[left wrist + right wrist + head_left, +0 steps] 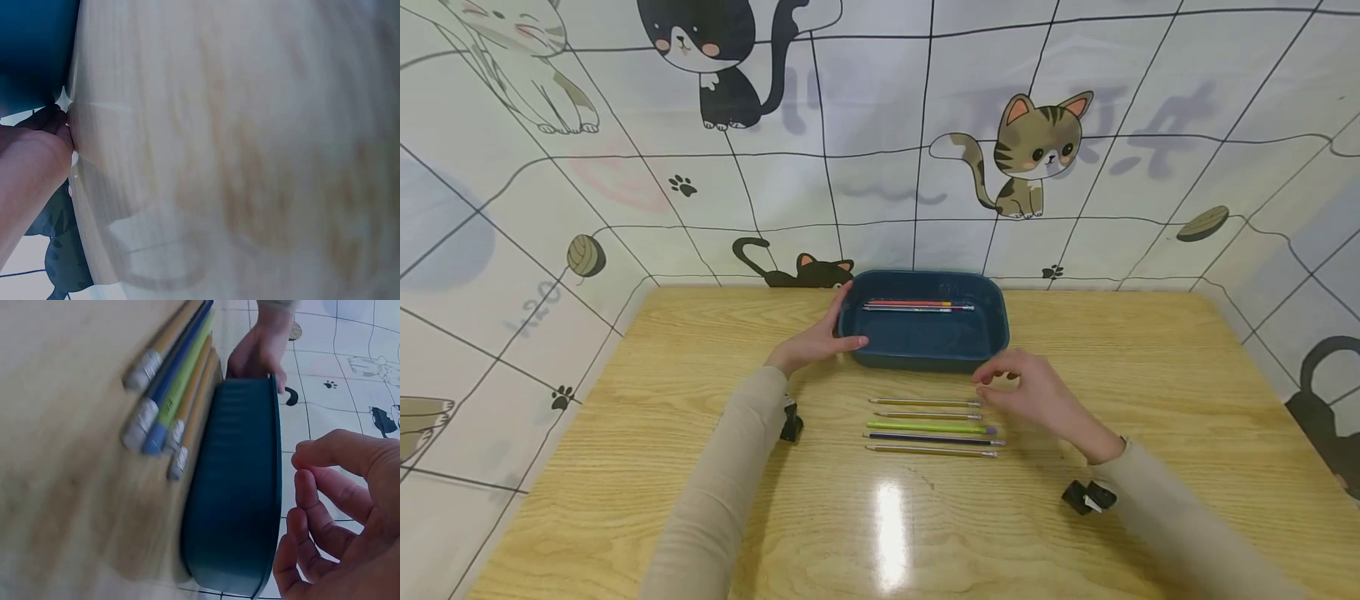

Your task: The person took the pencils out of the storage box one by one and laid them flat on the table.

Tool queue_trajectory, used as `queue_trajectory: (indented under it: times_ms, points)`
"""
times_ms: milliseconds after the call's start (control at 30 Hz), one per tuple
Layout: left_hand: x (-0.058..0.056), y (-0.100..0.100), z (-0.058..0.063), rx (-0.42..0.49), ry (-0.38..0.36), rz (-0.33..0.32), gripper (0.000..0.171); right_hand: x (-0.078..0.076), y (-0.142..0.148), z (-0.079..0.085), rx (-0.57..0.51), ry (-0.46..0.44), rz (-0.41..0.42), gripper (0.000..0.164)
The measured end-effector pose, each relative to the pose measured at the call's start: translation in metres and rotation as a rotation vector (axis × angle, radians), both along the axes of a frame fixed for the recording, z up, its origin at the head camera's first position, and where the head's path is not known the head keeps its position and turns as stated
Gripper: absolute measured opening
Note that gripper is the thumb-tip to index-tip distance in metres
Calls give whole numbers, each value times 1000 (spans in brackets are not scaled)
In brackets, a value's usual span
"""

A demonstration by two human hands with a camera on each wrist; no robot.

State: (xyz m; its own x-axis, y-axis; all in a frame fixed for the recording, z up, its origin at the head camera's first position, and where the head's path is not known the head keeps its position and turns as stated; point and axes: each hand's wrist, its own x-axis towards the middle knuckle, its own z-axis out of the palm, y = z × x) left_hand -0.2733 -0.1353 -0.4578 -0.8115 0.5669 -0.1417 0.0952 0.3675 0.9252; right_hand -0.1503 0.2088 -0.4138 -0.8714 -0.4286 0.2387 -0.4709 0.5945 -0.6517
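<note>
A dark blue plastic box (917, 363) stands on the table, with a red pencil (910, 303) and a pale grey pencil (910, 309) lying in it. My left hand (811, 343) grips the box's left end, its thumb at the front rim. In front of the box, several pencils lie in parallel rows: a green pencil (925, 428), a dark blue pencil (925, 438) and three yellowish ones. Above their eraser ends, by the box's front right corner, hovers my right hand (1033, 392). Its fingers (337, 450) are loosely bent, thumb near the index tip, with nothing between them.
The wooden table (1150, 375) meets a cat-print cloth (880, 183) just behind the box, and the cloth rises at both sides too. Black straps (1088, 497) with small devices sit at my wrists. Light glares off the table's front.
</note>
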Motion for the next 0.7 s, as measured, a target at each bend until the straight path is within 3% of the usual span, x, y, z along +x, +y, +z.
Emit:
queue_trajectory:
  times_ms: [467,700]
  points:
    - [2,-2,1,-18,5,22,102,-43,-9,12,61,13,29,9]
    - [3,-1,2,-22,10,23,103,-62,-13,11,48,-48,2,9]
